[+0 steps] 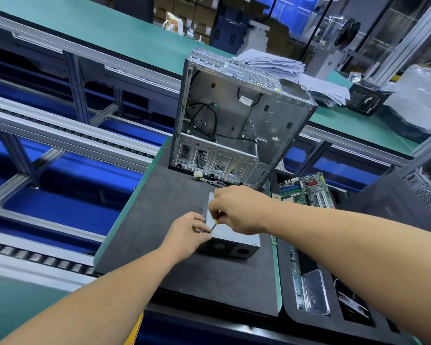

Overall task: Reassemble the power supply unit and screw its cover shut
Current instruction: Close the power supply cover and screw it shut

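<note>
Both forearms reach forward, left grip (pixel 188 229) and right grip (pixel 237 210) curled, nearly touching.

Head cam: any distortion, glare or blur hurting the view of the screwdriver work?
Head view: wide-angle bends the conveyor rails; lighting even, soft glare on the open computer case; right hand hides most of the screwdriver; left hand and power supply unit sharp.

Bright even overhead light, soft shadows, strong wide-angle edge distortion.

The power supply unit (pixel 230 239) is grey on top with a black perforated side (honeycomb pattern), the screwdriver (pixel 215 224) handle yellow, the mat (pixel 159 207) dark grey.
</note>
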